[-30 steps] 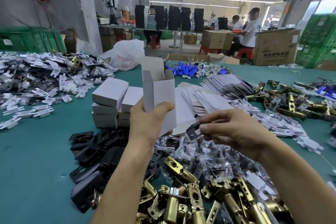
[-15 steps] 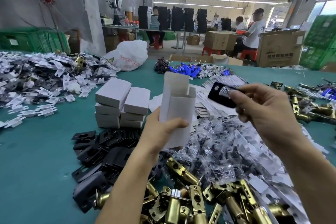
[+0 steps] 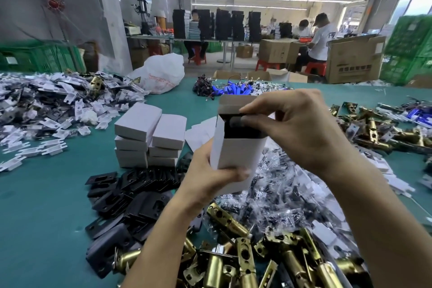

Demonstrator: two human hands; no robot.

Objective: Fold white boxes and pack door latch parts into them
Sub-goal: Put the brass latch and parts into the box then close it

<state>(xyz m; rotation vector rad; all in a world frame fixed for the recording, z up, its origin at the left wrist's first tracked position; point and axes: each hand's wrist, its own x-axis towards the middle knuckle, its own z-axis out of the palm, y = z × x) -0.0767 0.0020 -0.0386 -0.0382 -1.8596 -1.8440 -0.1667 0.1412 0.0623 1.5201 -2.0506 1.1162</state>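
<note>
My left hand [image 3: 210,177] grips the lower part of an upright white box [image 3: 238,149] whose top is open, its flap standing up at the back. My right hand [image 3: 297,128] is over the opening, thumb and fingers pinching a black plate [image 3: 233,121] that sits partly inside the box. Below lie brass door latches [image 3: 245,262], black plates [image 3: 131,196] and small bagged screws [image 3: 280,201]. Several closed white boxes [image 3: 149,133] are stacked to the left.
The green table [image 3: 42,213] carries a heap of white plastic parts [image 3: 53,105] at the left, more brass latches [image 3: 378,128] at the right, flat box blanks [image 3: 198,133], blue parts [image 3: 236,89] and a white bag [image 3: 161,72]. People sit at benches beyond.
My right hand brought the black plate from the right down into the box's open top. My left hand raised the box and kept hold of it.
</note>
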